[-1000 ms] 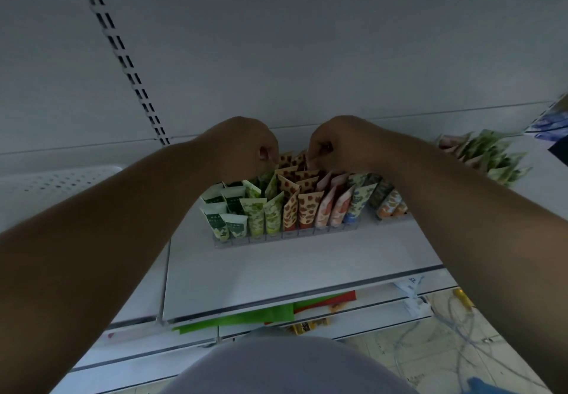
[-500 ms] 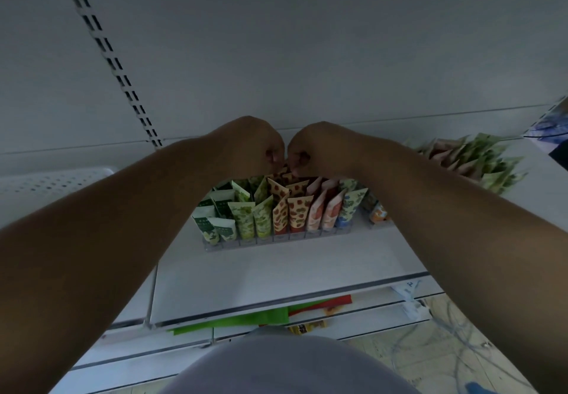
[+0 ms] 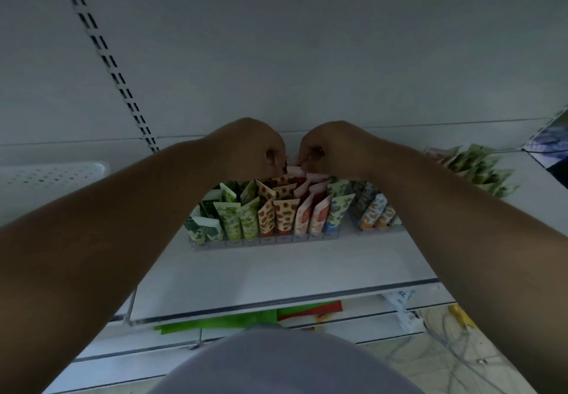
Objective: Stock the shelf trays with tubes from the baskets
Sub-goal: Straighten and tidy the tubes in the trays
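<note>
Both hands, left hand and right hand, curl fingers pinching a pink tube at the back row of the shelf tray.

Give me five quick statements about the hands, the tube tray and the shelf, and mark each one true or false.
1. Both hands are at the back rows of the tube tray. True: the left hand and right hand are side by side there.
2. The tubes lie flat in a pile. False: they stand in rows.
3. A white perforated basket sits at the far left. True.
4. The right hand hangs at the person's side. False: it is raised over the tray, fingers curled.
5. The shelf in front of the tray is packed with bottles. False: no bottles show there.
</note>
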`<state>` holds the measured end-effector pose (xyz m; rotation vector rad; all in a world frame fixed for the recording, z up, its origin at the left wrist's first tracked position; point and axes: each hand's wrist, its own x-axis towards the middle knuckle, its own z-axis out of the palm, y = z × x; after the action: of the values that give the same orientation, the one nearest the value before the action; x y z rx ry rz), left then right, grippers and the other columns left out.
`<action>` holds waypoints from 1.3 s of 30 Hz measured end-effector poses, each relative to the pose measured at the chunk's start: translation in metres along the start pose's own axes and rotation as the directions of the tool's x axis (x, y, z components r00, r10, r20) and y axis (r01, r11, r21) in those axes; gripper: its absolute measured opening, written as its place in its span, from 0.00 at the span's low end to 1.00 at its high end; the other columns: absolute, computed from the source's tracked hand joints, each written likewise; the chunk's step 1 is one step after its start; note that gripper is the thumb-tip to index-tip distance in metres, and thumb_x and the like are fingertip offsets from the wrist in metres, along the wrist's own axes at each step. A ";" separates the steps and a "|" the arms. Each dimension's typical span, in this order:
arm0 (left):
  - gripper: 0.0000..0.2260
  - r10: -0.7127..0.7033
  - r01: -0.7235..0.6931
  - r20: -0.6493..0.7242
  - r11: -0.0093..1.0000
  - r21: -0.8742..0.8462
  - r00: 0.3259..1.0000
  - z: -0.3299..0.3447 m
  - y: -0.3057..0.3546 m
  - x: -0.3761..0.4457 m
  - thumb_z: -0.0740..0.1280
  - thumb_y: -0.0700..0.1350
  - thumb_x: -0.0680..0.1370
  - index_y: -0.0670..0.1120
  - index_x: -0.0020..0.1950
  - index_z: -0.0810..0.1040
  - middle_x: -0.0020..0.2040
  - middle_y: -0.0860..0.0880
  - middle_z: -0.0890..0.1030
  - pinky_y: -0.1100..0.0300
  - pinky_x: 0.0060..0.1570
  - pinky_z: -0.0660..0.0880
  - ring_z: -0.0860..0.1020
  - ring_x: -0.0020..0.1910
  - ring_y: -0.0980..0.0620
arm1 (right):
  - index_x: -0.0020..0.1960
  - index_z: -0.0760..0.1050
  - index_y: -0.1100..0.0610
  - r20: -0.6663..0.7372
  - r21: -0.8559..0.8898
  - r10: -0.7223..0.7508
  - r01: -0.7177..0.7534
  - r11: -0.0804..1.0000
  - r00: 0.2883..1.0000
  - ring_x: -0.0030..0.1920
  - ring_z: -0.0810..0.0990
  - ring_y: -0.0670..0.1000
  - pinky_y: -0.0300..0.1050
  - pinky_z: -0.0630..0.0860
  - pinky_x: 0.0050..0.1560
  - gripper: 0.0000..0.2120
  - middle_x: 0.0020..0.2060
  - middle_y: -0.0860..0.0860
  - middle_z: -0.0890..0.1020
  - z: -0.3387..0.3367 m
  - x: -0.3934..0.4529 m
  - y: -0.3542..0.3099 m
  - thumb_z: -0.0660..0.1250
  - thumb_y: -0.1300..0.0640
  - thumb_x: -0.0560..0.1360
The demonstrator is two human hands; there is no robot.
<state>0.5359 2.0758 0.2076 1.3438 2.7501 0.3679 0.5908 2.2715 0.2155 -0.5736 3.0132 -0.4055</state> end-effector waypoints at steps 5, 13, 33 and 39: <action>0.04 -0.026 0.026 -0.029 0.999 0.027 0.999 0.008 0.009 0.002 0.71 0.45 0.72 0.49 0.45 0.84 0.47 0.50 0.83 0.57 0.51 0.74 0.79 0.48 0.50 | 0.43 0.81 0.57 0.023 -0.016 -0.004 0.004 1.000 1.000 0.38 0.72 0.47 0.39 0.63 0.35 0.03 0.34 0.44 0.73 0.006 0.006 0.002 0.69 0.59 0.72; 0.03 -0.100 0.102 -0.031 0.992 0.076 0.994 0.009 0.013 -0.003 0.68 0.44 0.72 0.46 0.43 0.82 0.44 0.49 0.80 0.59 0.44 0.71 0.77 0.45 0.49 | 0.36 0.74 0.51 0.142 -0.013 -0.034 0.036 0.999 0.989 0.37 0.71 0.48 0.35 0.61 0.32 0.07 0.31 0.41 0.70 0.004 0.008 0.007 0.71 0.61 0.68; 0.06 -0.104 0.111 -0.071 0.989 0.096 0.992 0.010 0.014 -0.003 0.69 0.49 0.75 0.51 0.49 0.83 0.45 0.55 0.75 0.63 0.45 0.64 0.75 0.48 0.53 | 0.47 0.82 0.56 0.088 0.027 -0.063 0.060 0.998 0.994 0.40 0.75 0.46 0.39 0.67 0.40 0.05 0.40 0.46 0.79 -0.008 0.007 0.013 0.69 0.59 0.73; 0.06 -0.076 0.077 -0.092 0.997 0.006 0.993 0.012 0.026 0.008 0.71 0.47 0.73 0.51 0.48 0.84 0.44 0.55 0.77 0.67 0.42 0.60 0.73 0.44 0.56 | 0.44 0.81 0.52 0.138 0.018 -0.027 0.024 1.000 0.990 0.33 0.72 0.36 0.27 0.63 0.32 0.03 0.34 0.39 0.75 -0.013 -0.005 0.027 0.74 0.56 0.71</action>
<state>0.5531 2.0997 0.2029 1.2498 2.8709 0.4227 0.5849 2.3004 0.2212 -0.6127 2.8710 -0.3751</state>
